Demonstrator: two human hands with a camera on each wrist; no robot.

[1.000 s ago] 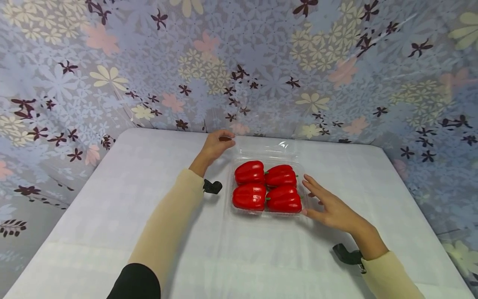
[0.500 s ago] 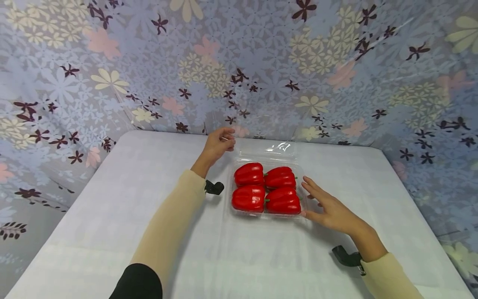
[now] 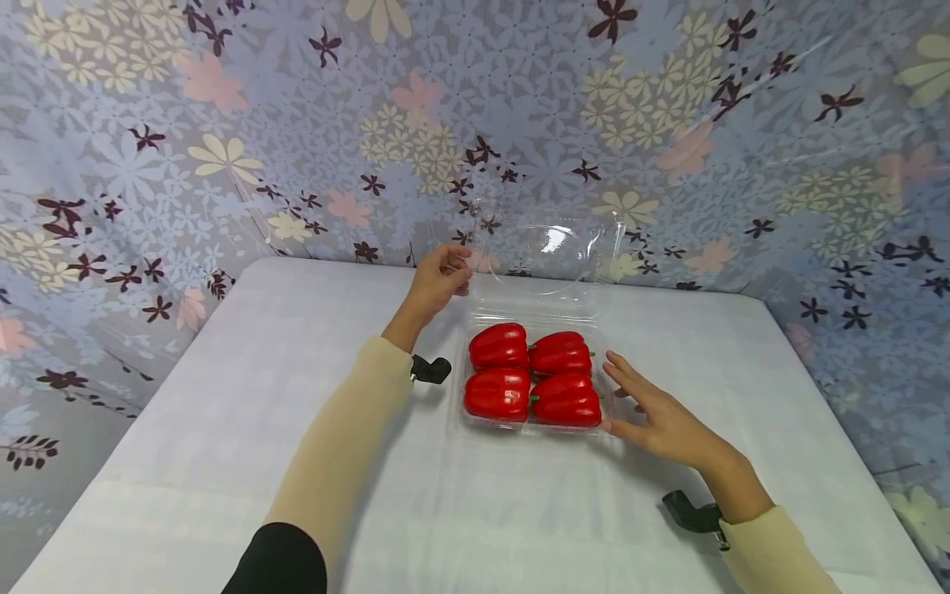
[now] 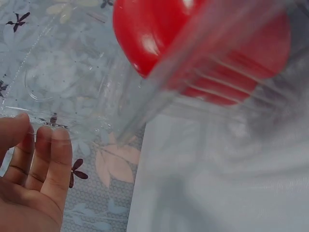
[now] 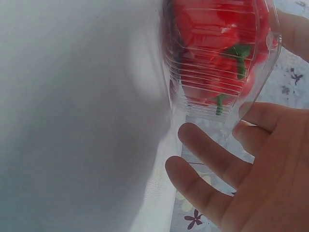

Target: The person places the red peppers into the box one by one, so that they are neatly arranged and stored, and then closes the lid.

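Note:
A clear plastic clamshell container (image 3: 534, 427) stands on the table in the head view, holding several red bell peppers (image 3: 497, 394) with green stems. Its transparent lid (image 3: 552, 239) is raised at the back, attached along the rear edge. My left hand (image 3: 439, 280) is at the lid's left edge. In the left wrist view, the thumb and fingers (image 4: 62, 140) pinch the lid's rim. My right hand (image 3: 660, 417) lies beside the container's right side, fingers spread and lightly touching it. In the right wrist view, two fingers (image 5: 193, 186) extend free below the container's ribbed wall (image 5: 207, 92).
A white cloth covers the table (image 3: 297, 313). Behind it hangs a floral-patterned fabric (image 3: 297, 124), close to the raised lid. Dark camera mounts (image 3: 693, 511) are strapped to both wrists.
My left hand has risen slightly, its fingers now closer together. The lid shows more of its face, standing higher against the backdrop. The right hand and the peppers look unchanged.

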